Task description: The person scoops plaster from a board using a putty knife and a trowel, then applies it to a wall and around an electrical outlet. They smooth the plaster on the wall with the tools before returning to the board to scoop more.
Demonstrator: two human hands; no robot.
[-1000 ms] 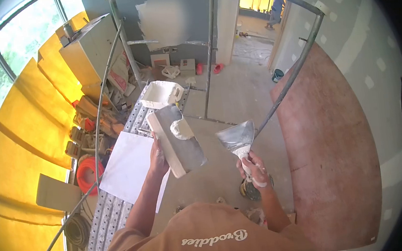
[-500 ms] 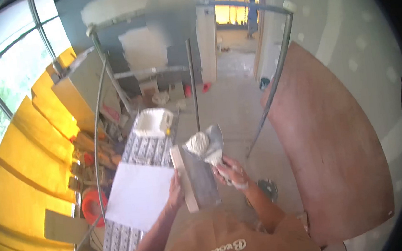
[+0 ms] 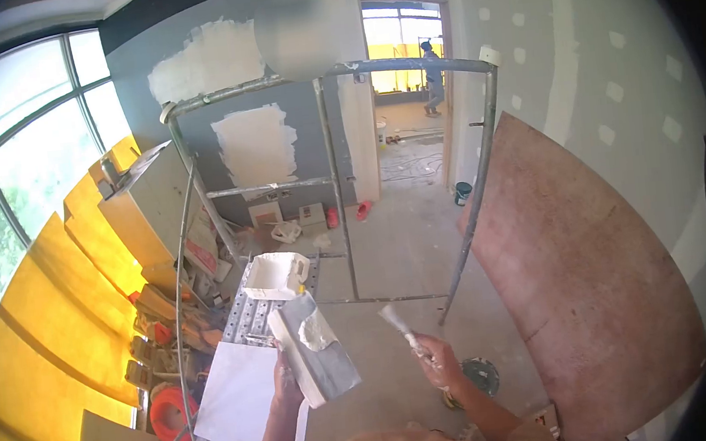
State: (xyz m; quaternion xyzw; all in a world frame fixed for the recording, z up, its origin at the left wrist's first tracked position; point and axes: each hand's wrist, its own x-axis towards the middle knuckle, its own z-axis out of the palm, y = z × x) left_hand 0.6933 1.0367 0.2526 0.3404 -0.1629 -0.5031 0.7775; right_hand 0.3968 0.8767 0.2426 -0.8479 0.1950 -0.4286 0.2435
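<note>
My left hand (image 3: 286,382) is closed around the pale back edge of a wide plastering blade (image 3: 329,371), which is tilted in front of me. A lump of white filler (image 3: 317,333) lies on the blade's grey face, near its far end. To the right, and apart from it, my right hand (image 3: 439,362) grips the handle of a putty knife (image 3: 397,320) that points up and away. Its blade appears narrow from this angle, with whitish residue on it. White smears mark the handle and fingers.
A scaffold frame (image 3: 334,180) stands ahead. On the perforated metal plank (image 3: 248,322) at left are a white plastic tub (image 3: 277,275) and a white sheet (image 3: 238,395). A brown panel (image 3: 588,283) leans at right; a bucket (image 3: 480,376) sits below. Beyond the doorway is another person (image 3: 432,77).
The filler has passed from the putty knife onto the wide blade. My right hand has drawn away to the right with the putty knife turned edge-on. The view has tilted up.
</note>
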